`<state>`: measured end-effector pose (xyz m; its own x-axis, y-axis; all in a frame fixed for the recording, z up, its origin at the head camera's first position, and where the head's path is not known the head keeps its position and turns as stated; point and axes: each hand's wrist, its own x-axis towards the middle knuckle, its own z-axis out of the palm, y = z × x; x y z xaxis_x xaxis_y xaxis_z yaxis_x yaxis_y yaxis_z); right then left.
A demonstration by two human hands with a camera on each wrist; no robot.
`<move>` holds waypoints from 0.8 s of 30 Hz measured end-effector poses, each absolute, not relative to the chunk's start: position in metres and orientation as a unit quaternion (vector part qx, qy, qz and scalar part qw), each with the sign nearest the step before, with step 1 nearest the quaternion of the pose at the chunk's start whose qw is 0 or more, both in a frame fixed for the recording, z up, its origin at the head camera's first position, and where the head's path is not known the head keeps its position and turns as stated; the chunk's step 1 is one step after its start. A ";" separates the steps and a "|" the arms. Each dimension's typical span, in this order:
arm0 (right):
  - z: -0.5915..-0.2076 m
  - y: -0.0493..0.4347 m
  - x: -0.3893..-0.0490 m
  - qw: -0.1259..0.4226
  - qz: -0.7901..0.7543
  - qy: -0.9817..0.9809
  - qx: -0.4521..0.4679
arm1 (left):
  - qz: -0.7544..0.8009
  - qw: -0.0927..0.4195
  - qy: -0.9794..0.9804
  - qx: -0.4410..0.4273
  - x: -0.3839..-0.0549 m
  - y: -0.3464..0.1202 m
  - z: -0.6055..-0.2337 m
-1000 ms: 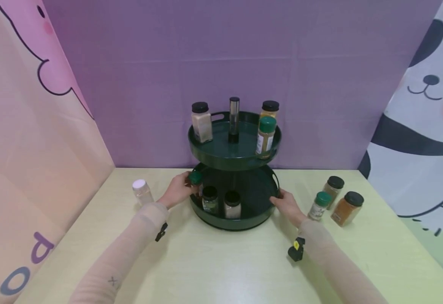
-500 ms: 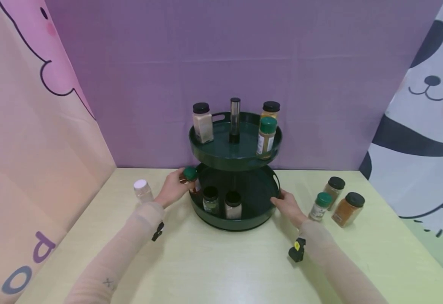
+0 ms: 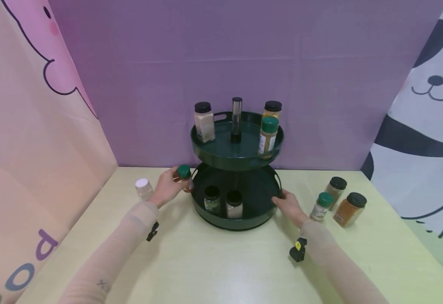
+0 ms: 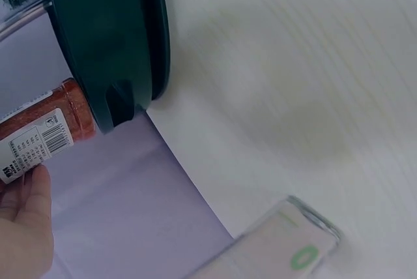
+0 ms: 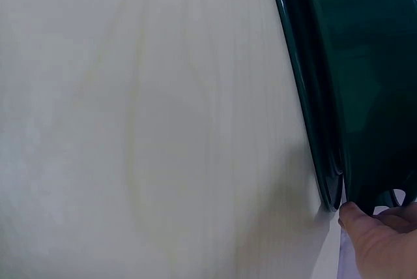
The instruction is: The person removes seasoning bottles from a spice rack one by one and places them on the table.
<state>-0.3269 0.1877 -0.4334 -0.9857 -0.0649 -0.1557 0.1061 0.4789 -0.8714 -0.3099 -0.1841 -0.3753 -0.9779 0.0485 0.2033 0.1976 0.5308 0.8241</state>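
Gripping a red jar (image 4: 49, 129) between thumb and curled fingers of the left hand (image 3: 166, 185), green cap uppermost; holding it just outside the lower tier (image 3: 259, 185), beside the left handle opening, with the tier's wall in the way between jar and interior; impossible to tell whether touching that wall; pinching the same tier at its right handle with the right hand (image 3: 290, 207), fingers partly hidden; just behind the left wrist, partly covered, a white-capped jar (image 3: 143, 188) on the table (image 3: 221, 266); inside the lower tier, toward the front, a green jar (image 3: 212, 202) and a pale jar (image 3: 234, 209), both black-capped; overhanging this, the upper tier (image 3: 229, 150); up there, a tall jar (image 3: 205, 126) at left, the post (image 3: 236, 118) in the middle, and at right a yellow jar (image 3: 271, 111) partly blocked by a green-capped jar (image 3: 268, 138); near the right hand, on the table, a small jar (image 3: 320, 209), then a brown jar (image 3: 334, 195) behind and an orange jar (image 3: 348, 212) farther right.
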 end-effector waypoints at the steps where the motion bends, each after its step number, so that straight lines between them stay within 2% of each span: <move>1: -0.433 0.188 -0.326 0.079 -0.506 0.859 0.008 | -0.478 0.079 -0.872 -0.068 -0.310 -0.186 -0.376; 24: -0.435 0.189 -0.329 0.087 -0.500 0.861 0.016 | -0.461 0.063 -0.884 -0.034 -0.300 -0.215 -0.391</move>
